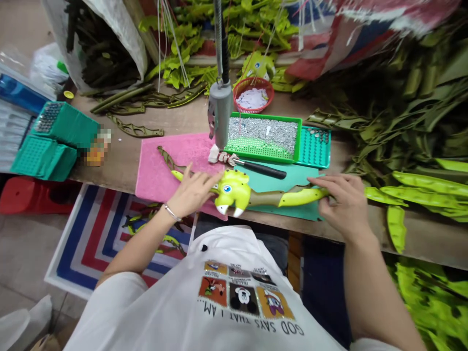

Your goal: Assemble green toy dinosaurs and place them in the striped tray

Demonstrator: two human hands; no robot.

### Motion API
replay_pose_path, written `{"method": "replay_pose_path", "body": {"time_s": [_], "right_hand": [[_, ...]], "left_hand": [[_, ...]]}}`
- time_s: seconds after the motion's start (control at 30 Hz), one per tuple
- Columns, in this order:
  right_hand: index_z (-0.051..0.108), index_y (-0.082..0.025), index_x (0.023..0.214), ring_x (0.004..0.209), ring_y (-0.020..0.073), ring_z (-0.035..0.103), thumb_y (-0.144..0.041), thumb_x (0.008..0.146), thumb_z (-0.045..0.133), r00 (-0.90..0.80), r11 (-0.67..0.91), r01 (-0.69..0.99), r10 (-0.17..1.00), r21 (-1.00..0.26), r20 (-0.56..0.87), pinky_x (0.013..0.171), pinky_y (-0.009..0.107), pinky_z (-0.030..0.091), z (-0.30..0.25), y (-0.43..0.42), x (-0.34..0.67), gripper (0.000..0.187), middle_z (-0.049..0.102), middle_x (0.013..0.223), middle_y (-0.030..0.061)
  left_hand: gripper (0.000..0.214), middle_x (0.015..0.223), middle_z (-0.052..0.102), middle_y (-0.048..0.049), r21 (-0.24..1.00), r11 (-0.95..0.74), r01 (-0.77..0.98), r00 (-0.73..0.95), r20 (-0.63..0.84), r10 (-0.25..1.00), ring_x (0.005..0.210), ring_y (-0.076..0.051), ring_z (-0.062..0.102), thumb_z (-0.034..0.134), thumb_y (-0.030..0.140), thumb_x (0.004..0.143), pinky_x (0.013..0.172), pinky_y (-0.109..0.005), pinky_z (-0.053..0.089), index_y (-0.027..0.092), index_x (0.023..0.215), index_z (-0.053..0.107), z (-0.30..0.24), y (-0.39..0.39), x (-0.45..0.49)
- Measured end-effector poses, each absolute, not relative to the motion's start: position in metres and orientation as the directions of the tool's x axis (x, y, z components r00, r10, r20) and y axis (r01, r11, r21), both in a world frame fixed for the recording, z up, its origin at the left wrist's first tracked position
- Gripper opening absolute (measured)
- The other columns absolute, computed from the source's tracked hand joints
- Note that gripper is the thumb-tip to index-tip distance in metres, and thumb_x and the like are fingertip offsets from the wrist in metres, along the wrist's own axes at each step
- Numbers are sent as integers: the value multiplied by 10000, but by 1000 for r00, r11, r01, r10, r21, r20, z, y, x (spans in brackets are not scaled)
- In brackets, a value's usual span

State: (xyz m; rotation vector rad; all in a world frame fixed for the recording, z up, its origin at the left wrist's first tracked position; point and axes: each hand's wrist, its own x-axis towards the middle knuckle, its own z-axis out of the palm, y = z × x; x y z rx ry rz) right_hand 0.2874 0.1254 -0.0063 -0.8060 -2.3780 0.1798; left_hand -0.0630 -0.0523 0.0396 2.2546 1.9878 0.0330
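A lime-green toy dinosaur (232, 191) with a blue eye and white tusks lies across the bench, its olive-and-green body stretching sideways. My left hand (190, 191) rests on it behind the head, fingers spread. My right hand (340, 204) wraps the lime tail end. Beneath the toy lie a pink towel (161, 165) and a teal mat (281, 178). Just above it sits a black-handled tool (263, 169) with a white-wrapped tip. Beyond that stands a green tray (263, 137) of silver studs.
A grey hanging tool (220, 114) drops over the bench. Behind it are a red basket (253, 92) and heaps of green toy parts (402, 112). Teal perforated boards (54, 141) stand at the left. The bench edge (420, 241) runs close to my body, with a striped mat (98, 234) on the floor.
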Motion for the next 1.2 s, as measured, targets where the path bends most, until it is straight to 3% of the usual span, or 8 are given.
{"method": "replay_pose_path", "body": {"time_s": [0.17, 0.43, 0.53, 0.6, 0.77, 0.87, 1.03, 1.2], "right_hand": [[712, -325, 1107, 970, 340, 683, -14, 718, 498, -677, 806, 533, 589, -258, 442, 891, 521, 546, -3, 165, 315, 542, 760, 998, 79], [691, -209, 1066, 920, 249, 709, -139, 859, 510, -641, 769, 523, 640, -369, 424, 825, 403, 581, 7, 200, 231, 284, 747, 1017, 99], [672, -186, 1042, 913, 252, 695, -134, 819, 542, -680, 755, 508, 647, -415, 345, 827, 402, 564, -10, 219, 187, 264, 743, 1001, 103], [660, -174, 1041, 909, 267, 682, -126, 775, 577, -703, 755, 522, 644, -396, 301, 816, 409, 555, -23, 230, 165, 282, 740, 1011, 118], [652, -176, 983, 835, 276, 651, -48, 699, 542, -729, 786, 532, 615, -315, 302, 752, 397, 526, -39, 246, 144, 331, 739, 908, 125], [648, -178, 941, 763, 241, 651, -48, 695, 535, -696, 746, 521, 653, -415, 300, 740, 376, 529, -32, 252, 144, 300, 726, 817, 89], [616, -192, 910, 702, 187, 663, -77, 687, 583, -550, 522, 391, 793, -758, 262, 704, 348, 559, -18, 257, 145, 253, 711, 773, 22], [599, -221, 947, 707, 172, 670, -101, 684, 648, -557, 395, 231, 803, -889, 212, 717, 361, 577, -11, 250, 142, 292, 708, 783, -14]], "left_hand": [[583, 1118, 688, -122, 93, -151, 984, 157, -70, 985, 1047, -272, 644, 640, 230, 928, 1085, -583, 366, 248, 1484, 467, 28, -31, -17], [557, 1111, 670, -122, 99, -103, 990, 110, -74, 991, 1049, -274, 608, 558, 283, 962, 986, -481, 418, 272, 1506, 440, 20, -10, -4], [608, 1294, 600, -163, 200, -87, 976, 100, -56, 993, 1186, -302, 569, 544, 173, 913, 1025, -501, 420, 241, 1507, 435, 23, -11, -5], [662, 1457, 489, -198, 368, -103, 924, 109, 2, 994, 1340, -314, 481, 495, 98, 874, 1082, -512, 411, 186, 1523, 397, 28, -10, -4], [597, 1487, 498, -198, 870, -39, 491, 60, 11, 998, 1351, -223, 528, 461, 185, 944, 1108, -411, 470, 142, 1524, 324, 34, 29, 6], [525, 1445, 555, -215, 968, 184, 173, -22, -183, 983, 1297, -205, 594, 435, 156, 975, 1065, -392, 513, 114, 1491, 348, 32, 76, 14], [434, 1405, 587, -247, 791, 449, -415, -136, -542, 830, 1239, -205, 646, 365, 143, 1023, 1041, -367, 532, 40, 1441, 423, 31, 147, 25], [389, 1225, 707, -192, 491, 283, -824, -153, -673, 723, 1136, -180, 693, 361, 179, 1039, 1032, -292, 524, 24, 1325, 574, 32, 171, 31]]}}
